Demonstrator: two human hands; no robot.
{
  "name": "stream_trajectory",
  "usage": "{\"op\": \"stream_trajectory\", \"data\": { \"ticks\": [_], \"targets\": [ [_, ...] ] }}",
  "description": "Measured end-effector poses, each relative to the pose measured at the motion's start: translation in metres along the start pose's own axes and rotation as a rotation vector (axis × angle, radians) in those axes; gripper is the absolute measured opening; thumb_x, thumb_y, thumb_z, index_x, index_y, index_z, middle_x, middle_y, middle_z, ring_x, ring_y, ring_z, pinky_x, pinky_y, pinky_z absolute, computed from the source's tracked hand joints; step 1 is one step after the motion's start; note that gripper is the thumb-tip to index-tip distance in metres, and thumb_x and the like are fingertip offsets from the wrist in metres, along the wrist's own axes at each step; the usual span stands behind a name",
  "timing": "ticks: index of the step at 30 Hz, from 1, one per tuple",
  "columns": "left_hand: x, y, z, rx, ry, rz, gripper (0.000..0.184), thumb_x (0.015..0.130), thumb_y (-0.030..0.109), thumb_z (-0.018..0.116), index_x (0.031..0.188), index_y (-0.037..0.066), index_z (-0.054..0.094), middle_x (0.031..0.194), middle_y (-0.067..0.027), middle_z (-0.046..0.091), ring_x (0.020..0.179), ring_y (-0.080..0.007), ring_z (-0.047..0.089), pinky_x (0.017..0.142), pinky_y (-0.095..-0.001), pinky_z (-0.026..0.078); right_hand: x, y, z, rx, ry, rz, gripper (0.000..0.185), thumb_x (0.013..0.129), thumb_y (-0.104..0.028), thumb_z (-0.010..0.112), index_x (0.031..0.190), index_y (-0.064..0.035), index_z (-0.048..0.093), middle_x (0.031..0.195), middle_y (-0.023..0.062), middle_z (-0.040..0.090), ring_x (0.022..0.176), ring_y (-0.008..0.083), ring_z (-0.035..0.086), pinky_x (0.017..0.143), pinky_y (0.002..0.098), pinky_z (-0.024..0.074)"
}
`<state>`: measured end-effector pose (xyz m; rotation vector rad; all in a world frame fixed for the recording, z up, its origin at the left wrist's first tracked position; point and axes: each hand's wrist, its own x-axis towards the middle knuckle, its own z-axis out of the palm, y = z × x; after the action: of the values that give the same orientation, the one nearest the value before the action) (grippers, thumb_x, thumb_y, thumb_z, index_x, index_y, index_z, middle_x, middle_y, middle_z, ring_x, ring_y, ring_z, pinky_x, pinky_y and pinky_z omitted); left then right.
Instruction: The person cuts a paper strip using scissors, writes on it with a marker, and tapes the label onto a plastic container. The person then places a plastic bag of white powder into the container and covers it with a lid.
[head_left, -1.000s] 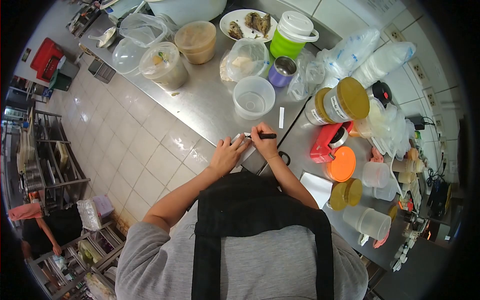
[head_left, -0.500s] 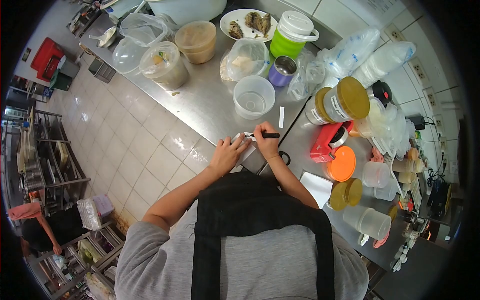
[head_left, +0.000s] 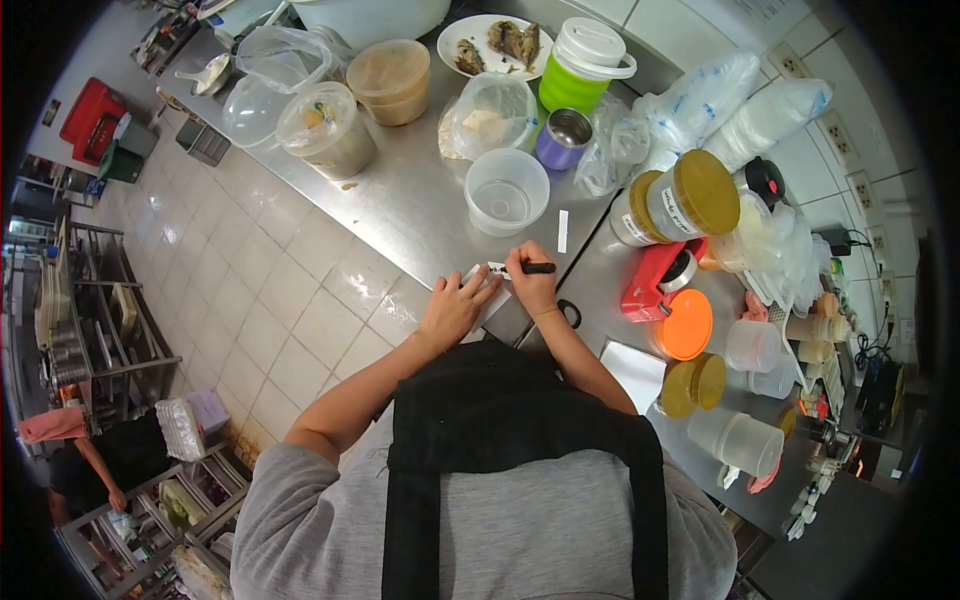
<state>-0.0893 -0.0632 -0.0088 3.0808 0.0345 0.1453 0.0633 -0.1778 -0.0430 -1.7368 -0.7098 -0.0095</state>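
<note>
My right hand (head_left: 531, 287) grips a black marker (head_left: 540, 268), its tip on a small white strip of paper (head_left: 498, 269) bearing dark writing. My left hand (head_left: 455, 309) lies with fingers stretched out over white paper (head_left: 492, 304), holding it against the steel counter. Just beyond the hands stands an uncovered clear plastic tub (head_left: 507, 192). A second white strip (head_left: 563, 231) lies to the right of that tub. Beside my right wrist is a black ring-shaped handle (head_left: 569, 314), its other end hidden.
A red tape dispenser (head_left: 652, 283), an orange lid (head_left: 684, 325) and labelled jars (head_left: 690, 200) stand on the right. Food tubs (head_left: 325, 130), a fish plate (head_left: 466, 30), a green jug (head_left: 575, 75) and a purple cup (head_left: 563, 140) stand behind. Another person (head_left: 95, 465) is at lower left.
The marker tip has shifted slightly along the strip, with a little more dark writing visible. My left hand stays in place on the paper.
</note>
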Motion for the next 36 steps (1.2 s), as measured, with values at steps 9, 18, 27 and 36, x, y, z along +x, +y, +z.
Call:
{"op": "stream_trajectory", "data": {
  "ticks": [9,18,27,36],
  "targets": [
    [-0.001,0.000,-0.002,-0.037,0.002,-0.004,0.068,0.084,0.012,0.060,0.148,0.025,0.044,0.144,-0.0007,0.048,0.090,-0.0231,0.053,0.076,-0.0372,0.044,0.000,-0.002,0.000,-0.031,0.026,0.003,0.028,0.085,-0.005,0.067,0.070,-0.0027,0.043,0.060,0.0110,0.044,0.052,0.0251,0.043,0.051,0.0379,0.0369],
    [-0.001,0.001,0.000,-0.003,0.013,-0.004,0.064,0.086,0.012,0.058,0.147,0.025,0.045,0.143,-0.0006,0.049,0.090,-0.0231,0.054,0.076,-0.0374,0.044,0.000,0.000,-0.002,0.014,0.015,-0.003,0.026,0.086,-0.007,0.067,0.072,-0.0023,0.047,0.063,0.0088,0.050,0.055,0.0207,0.046,0.052,0.0362,0.0382],
    [0.002,0.002,-0.002,-0.005,-0.008,0.017,0.064,0.089,0.015,0.056,0.150,0.030,0.042,0.140,-0.0056,0.051,0.091,-0.0232,0.053,0.076,-0.0358,0.043,0.005,0.002,-0.021,0.096,0.045,0.087,0.028,0.091,-0.009,0.066,0.071,-0.0020,0.047,0.059,0.0052,0.047,0.056,0.0132,0.042,0.053,0.0315,0.0369],
    [0.004,0.002,0.004,-0.024,-0.022,0.021,0.073,0.083,0.013,0.065,0.150,0.031,0.041,0.140,-0.0086,0.049,0.093,-0.0260,0.054,0.077,-0.0400,0.044,0.000,-0.003,-0.024,0.049,-0.083,0.123,0.028,0.092,-0.011,0.066,0.072,-0.0025,0.048,0.061,0.0021,0.049,0.058,0.0110,0.043,0.054,0.0308,0.0366]
  ]
}}
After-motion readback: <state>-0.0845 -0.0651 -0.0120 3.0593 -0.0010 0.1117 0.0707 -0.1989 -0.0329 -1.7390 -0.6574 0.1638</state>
